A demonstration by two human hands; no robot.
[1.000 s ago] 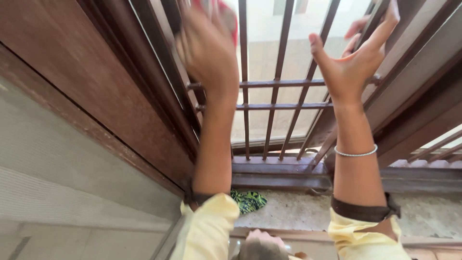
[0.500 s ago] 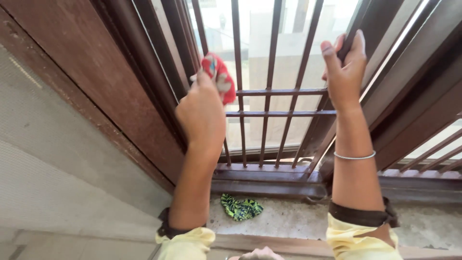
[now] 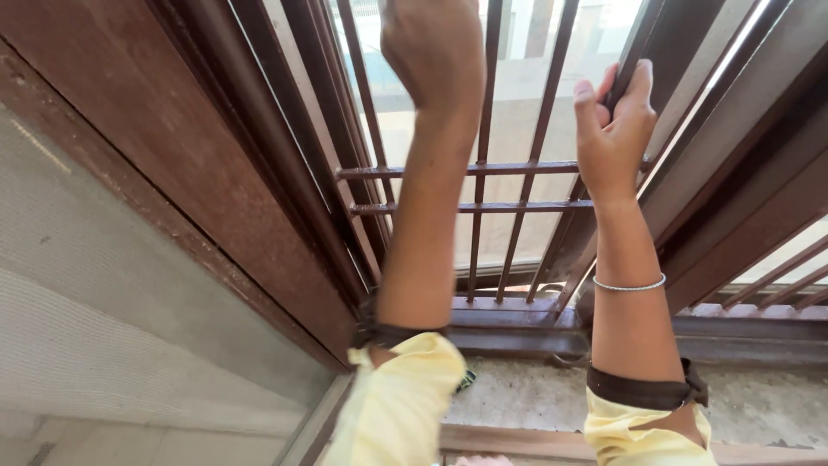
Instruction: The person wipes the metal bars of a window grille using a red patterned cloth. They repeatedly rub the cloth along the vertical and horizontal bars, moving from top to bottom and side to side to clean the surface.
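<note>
Head view only.

Left hand (image 3: 434, 47): raised high against the window grille (image 3: 483, 185), back of hand toward the camera, fingers curled into a loose fist near the top edge of the frame. Can't tell what it grips, if anything; the fingers and palm side are hidden. The left forearm runs straight up the middle of the view and blocks several vertical bars plus part of the sill behind it.

Right hand (image 3: 614, 129): closed around a slanted brown frame bar (image 3: 642, 52) at the right side of the grille, thumb on the near side, fingers wrapped over the far side. Thin silver bangle (image 3: 630, 285) on the right wrist.

Both sleeves are yellow with dark cuffs, rolled up near the elbows.

Around:
- Grille is brown metal, vertical bars crossed by two horizontal bars in the lower half.
- Dark brown wooden window frame (image 3: 172, 147) to the left, grey wall (image 3: 103, 302) beside it.
- Rough stone sill (image 3: 535, 393) below the grille.
- Small sliver of a green patterned cloth (image 3: 467, 380) on the sill, mostly hidden behind the left sleeve.
- Bright outdoors beyond the bars, washed out.
</note>
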